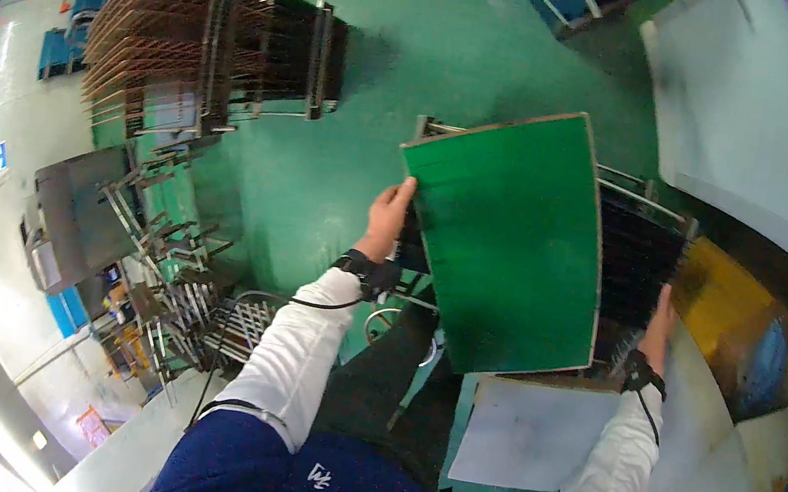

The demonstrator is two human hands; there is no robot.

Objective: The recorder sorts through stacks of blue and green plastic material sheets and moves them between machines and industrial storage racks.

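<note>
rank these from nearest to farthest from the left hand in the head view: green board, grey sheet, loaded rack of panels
1. green board: the left hand grips its left edge.
2. grey sheet: below the board, down to the right.
3. loaded rack of panels: far up to the left, across the green floor.

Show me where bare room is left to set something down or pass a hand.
Open green floor lies between the loaded rack and the green panel held by the left hand and right hand. The grey sheet under the panel is bare. Crowded: the metal frames at lower left.
</note>
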